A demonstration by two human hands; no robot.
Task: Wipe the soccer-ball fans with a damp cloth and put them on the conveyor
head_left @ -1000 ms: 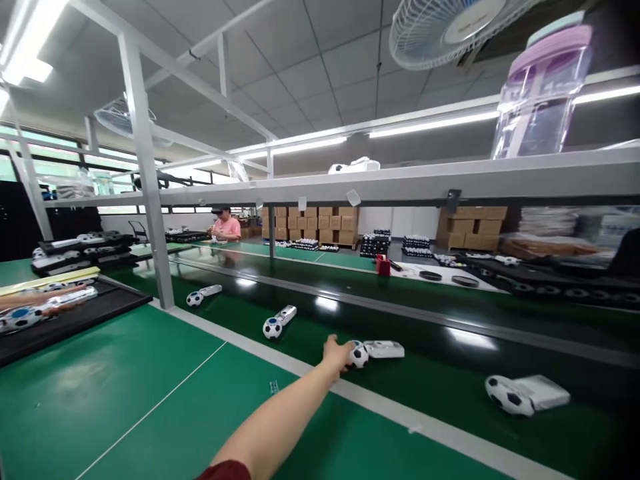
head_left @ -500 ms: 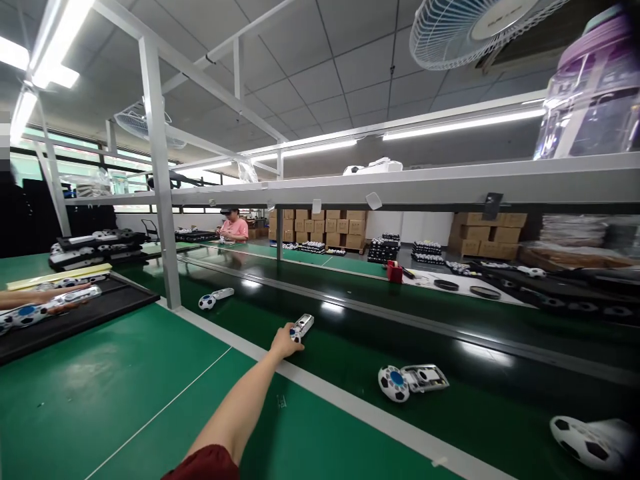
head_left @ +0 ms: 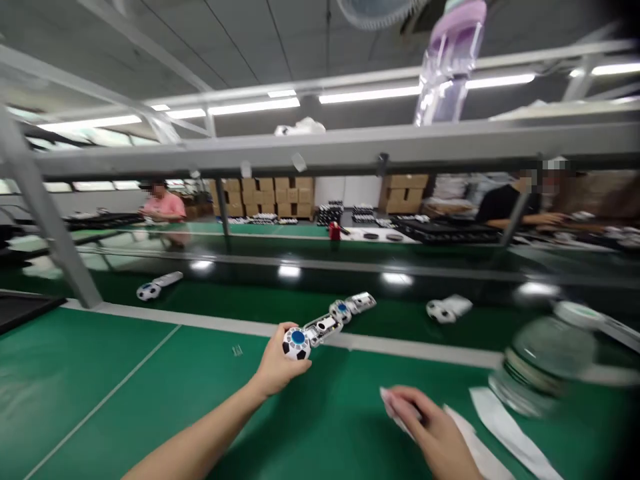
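Observation:
My left hand (head_left: 275, 363) is closed around the round end of a football-patterned device (head_left: 297, 341), which has a blue disc in its middle. The device's white body, its inside exposed, points away to the right, just over the belt's edge strip. Right behind it lies a similar device (head_left: 342, 311) on the dark green belt; whether the two touch I cannot tell. Low on the right, my right hand (head_left: 433, 427) has thumb and fingers pinched on a thin white piece (head_left: 393, 410), perhaps tissue or cloth. White strips (head_left: 510, 427) lie beside that hand.
A large clear bottle (head_left: 545, 360) stands at the right. More football-patterned devices lie on the belt, one left (head_left: 150, 289) and one right (head_left: 443, 310). A metal post (head_left: 55, 220) rises at left, under a shelf beam (head_left: 340, 147). Two people sit across the belts.
My left hand has brought a device back from the belt towards me. My right hand has come into view with a white piece. The view has swung to the right.

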